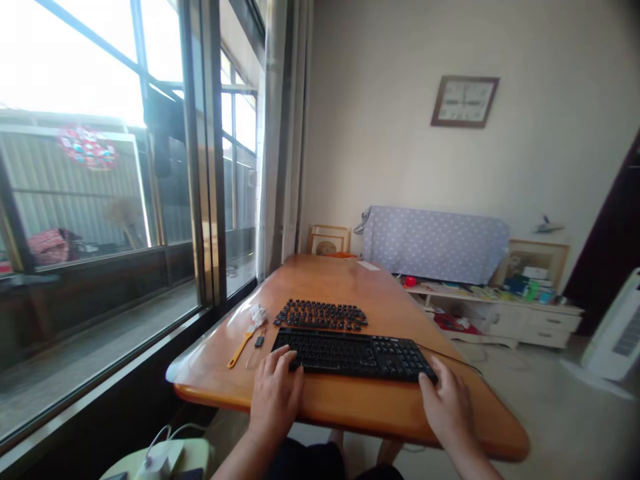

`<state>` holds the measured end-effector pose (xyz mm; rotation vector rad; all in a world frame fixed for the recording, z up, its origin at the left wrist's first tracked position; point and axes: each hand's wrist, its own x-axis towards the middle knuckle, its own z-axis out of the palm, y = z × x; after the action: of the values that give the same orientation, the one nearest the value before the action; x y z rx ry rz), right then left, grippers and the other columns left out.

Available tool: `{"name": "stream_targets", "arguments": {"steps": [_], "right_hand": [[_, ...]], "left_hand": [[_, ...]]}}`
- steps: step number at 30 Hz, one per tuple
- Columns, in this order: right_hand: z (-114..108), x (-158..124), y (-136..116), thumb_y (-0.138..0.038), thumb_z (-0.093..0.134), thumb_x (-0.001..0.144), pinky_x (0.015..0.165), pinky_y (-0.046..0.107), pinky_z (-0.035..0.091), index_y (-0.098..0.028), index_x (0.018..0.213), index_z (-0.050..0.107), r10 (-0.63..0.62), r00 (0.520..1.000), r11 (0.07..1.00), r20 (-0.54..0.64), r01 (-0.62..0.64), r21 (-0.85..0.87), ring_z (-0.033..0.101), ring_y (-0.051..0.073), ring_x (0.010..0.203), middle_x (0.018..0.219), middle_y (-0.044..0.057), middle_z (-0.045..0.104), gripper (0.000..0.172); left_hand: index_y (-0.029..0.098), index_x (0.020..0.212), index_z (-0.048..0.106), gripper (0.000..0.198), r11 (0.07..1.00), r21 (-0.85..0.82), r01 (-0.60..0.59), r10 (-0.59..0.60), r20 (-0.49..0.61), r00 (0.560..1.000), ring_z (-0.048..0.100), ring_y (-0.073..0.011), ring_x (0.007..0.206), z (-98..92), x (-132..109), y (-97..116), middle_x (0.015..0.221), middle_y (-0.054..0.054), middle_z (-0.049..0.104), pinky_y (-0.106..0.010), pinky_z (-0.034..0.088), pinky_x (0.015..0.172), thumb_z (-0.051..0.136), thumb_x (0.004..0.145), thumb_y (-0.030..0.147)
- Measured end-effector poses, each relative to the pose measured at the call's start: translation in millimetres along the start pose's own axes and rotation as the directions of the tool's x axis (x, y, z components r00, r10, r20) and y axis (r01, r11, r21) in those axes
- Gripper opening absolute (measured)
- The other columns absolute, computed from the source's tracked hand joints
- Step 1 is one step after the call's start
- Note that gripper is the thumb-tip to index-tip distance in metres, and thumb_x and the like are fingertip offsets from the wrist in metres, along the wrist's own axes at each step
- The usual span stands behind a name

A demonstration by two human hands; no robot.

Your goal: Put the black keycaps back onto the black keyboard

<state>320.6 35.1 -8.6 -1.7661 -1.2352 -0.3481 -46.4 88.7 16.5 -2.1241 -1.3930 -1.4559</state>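
Observation:
A black computer keyboard (345,353) lies near the front edge of the wooden table. My left hand (277,383) grips its left end, with the fingers on top and the thumb along the front edge. At the opposite end my right hand (446,393) holds the right corner between thumb and fingers. Just behind the keyboard, many loose black keycaps (323,313) are laid out in rows. To the left is a brush with a yellow handle (241,350), next to a crumpled white thing (258,315) and a small black piece (259,341).
The wooden table (345,277) runs back toward the wall, beside a window on the left. A cable (450,359) trails off the keyboard's right side. Below left, a power strip (159,461) rests on a pale green stool (197,457). A low cabinet (537,327) stands at the right.

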Motion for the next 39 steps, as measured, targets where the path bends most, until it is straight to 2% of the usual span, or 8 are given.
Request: {"name": "stream_targets", "arguments": {"steps": [2,5,8,12,17,29,34,39], "right_hand": [[-1,7,13,-0.053,0.039,0.093,0.105,0.05,0.045,-0.007,0.138,0.056,0.079,0.995,0.992,0.058,-0.073,-0.104,0.058,0.037,0.121,0.13,0.022,0.064,0.066],[-3,17,28,-0.058,0.034,0.094,0.104,0.048,0.046,-0.003,0.148,0.045,0.207,0.958,0.958,0.2,-0.158,-0.238,0.061,0.037,0.12,0.133,0.024,0.063,0.078],[-2,21,33,-0.063,0.031,0.094,0.101,0.047,0.048,-0.003,0.151,0.043,0.264,0.918,0.942,0.296,-0.18,-0.283,0.063,0.037,0.118,0.133,0.023,0.064,0.083],[1,18,27,-0.066,0.032,0.093,0.099,0.055,0.047,-0.015,0.15,0.048,0.254,0.907,0.942,0.337,-0.153,-0.3,0.062,0.04,0.119,0.133,0.017,0.066,0.078],[-1,14,19,-0.065,0.029,0.094,0.1,0.056,0.046,-0.017,0.151,0.047,0.258,0.894,0.929,0.366,-0.126,-0.348,0.061,0.039,0.121,0.133,0.018,0.066,0.077],[-5,11,19,-0.063,0.037,0.091,0.098,0.045,0.049,-0.016,0.14,0.056,0.285,0.918,0.953,0.274,-0.241,-0.184,0.064,0.035,0.118,0.126,0.016,0.07,0.071],[-9,12,20,-0.061,0.034,0.092,0.093,0.047,0.051,-0.012,0.138,0.054,0.357,0.911,0.93,0.205,-0.326,-0.17,0.066,0.037,0.11,0.12,0.016,0.073,0.071],[-4,17,22,-0.061,0.035,0.092,0.095,0.047,0.05,-0.011,0.14,0.051,0.382,0.895,0.923,0.232,-0.355,-0.149,0.065,0.037,0.114,0.123,0.016,0.072,0.071]], "left_hand": [[0.021,0.123,0.059,0.035,0.995,0.038,0.097,-0.096,-0.012,0.995,0.057,-0.0286,0.125,1.5,2,-14,0.131,-0.012,0.062,-0.05,0.05,0.107,0.055,0.094,0.04],[0.015,0.132,0.055,0.048,0.969,0.125,0.211,-0.22,0.064,0.973,0.051,-0.0318,0.134,4.7,9,-25,0.139,-0.017,0.058,-0.05,0.045,0.113,0.05,0.095,0.045],[0.011,0.14,0.05,0.058,0.919,0.263,0.293,-0.344,0.172,0.923,0.051,-0.034,0.135,6.2,17,-20,0.141,-0.019,0.058,-0.05,0.041,0.115,0.045,0.096,0.049],[0.012,0.143,0.048,0.062,0.87,0.379,0.316,-0.429,0.265,0.863,0.049,-0.034,0.137,2.7,21,-7,0.14,-0.017,0.061,-0.049,0.036,0.115,0.039,0.097,0.054],[0.015,0.14,0.05,0.06,0.874,0.369,0.317,-0.434,0.297,0.851,0.05,-0.0312,0.135,-2.3,22,-3,0.136,-0.015,0.064,-0.044,0.033,0.116,0.039,0.097,0.055],[0.021,0.135,0.053,0.068,0.898,0.289,0.332,-0.42,0.336,0.843,0.049,-0.0314,0.135,-7.5,22,-7,0.136,-0.013,0.062,-0.043,0.033,0.114,0.056,0.084,0.066],[0.022,0.136,0.055,0.073,0.916,0.278,0.29,-0.384,0.397,0.833,0.05,-0.0321,0.133,-11.9,20,-7,0.132,-0.012,0.065,-0.042,0.034,0.113,0.061,0.079,0.067],[0.022,0.133,0.057,0.068,0.919,0.264,0.291,-0.382,0.426,0.82,0.051,-0.0311,0.132,-12.1,25,-8,0.134,-0.011,0.064,-0.041,0.034,0.113,0.062,0.079,0.064]]}}
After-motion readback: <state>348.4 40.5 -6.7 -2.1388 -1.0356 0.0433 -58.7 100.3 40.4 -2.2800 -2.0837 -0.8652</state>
